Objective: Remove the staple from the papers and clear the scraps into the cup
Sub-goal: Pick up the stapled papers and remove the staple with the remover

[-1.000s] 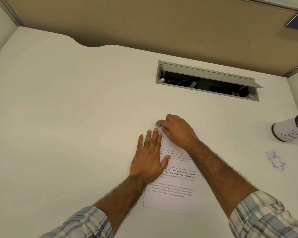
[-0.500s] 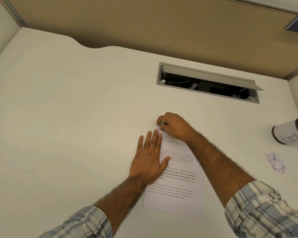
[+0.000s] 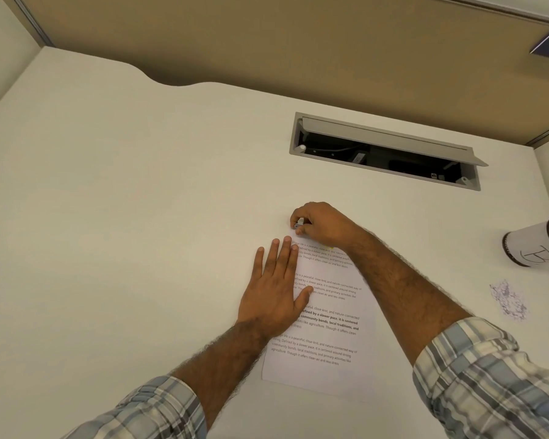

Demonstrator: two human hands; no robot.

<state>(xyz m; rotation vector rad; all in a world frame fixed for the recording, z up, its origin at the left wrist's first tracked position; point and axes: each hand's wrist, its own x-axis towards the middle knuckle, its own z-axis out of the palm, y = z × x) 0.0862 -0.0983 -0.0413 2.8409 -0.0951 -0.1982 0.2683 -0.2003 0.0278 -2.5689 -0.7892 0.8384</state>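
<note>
Two hands on papers [image 3: 328,332], my left hand [image 3: 271,299] flat, fingers slightly spread, on the left edge, my right hand [image 3: 322,224] pinching a metal tool [image 3: 299,224] at the top corner, cup [image 3: 531,247] and scrap [image 3: 509,301] well right.

The right hand [image 3: 324,224] hides the papers' [image 3: 330,375] top corner, gripping a tiny, perhaps metal, tool [image 3: 299,224].
</note>
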